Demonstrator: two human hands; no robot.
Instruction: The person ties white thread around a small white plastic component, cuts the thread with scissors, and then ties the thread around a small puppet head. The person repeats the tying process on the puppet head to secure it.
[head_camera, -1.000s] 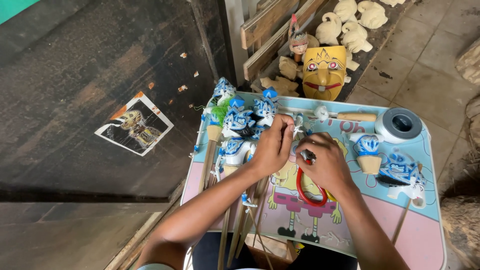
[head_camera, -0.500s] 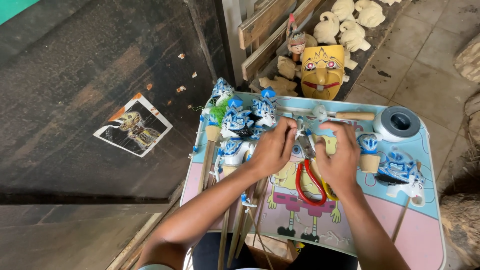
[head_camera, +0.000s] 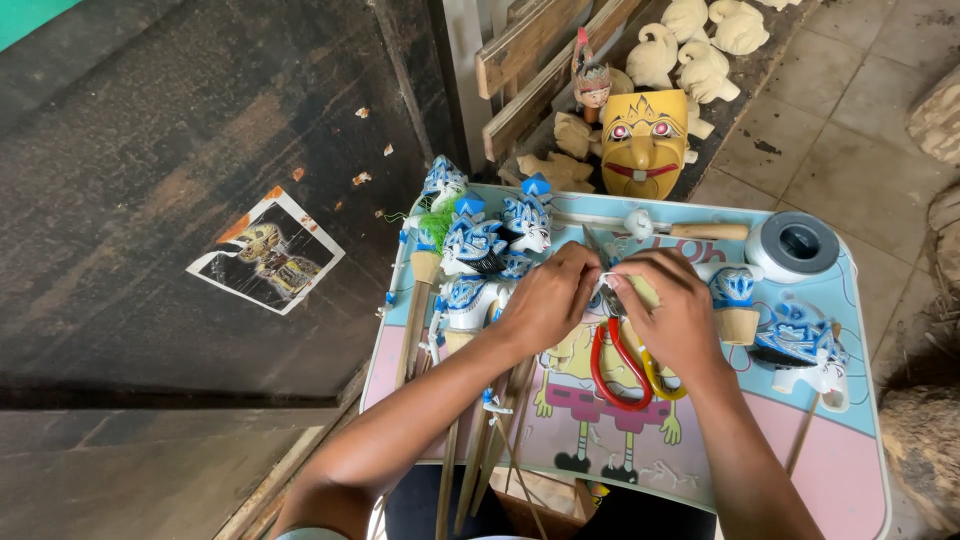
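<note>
My left hand (head_camera: 548, 300) and my right hand (head_camera: 668, 312) meet over the middle of a small blue and pink cartoon table (head_camera: 830, 470). Their fingertips pinch a small pale piece (head_camera: 605, 284) between them; what it is stays hidden by the fingers. Red-handled pliers (head_camera: 612, 366) and a yellow-handled tool (head_camera: 662, 378) lie just under my right hand. Left of my left hand lies a cluster of blue and white puppet heads on wooden sticks (head_camera: 478, 250).
A roll of grey tape (head_camera: 794, 246), a wooden-handled tool (head_camera: 690, 229) and more blue puppet heads (head_camera: 800, 345) lie on the table's right and back. A yellow mask (head_camera: 643, 142) and unpainted carved figures (head_camera: 700, 50) stand behind. A dark wooden board with a picture (head_camera: 264, 250) is at left.
Both hands have shifted slightly and drawn closer together, fingertips now pinching the small piece above the pliers. The puppets and tools have stayed in place.
</note>
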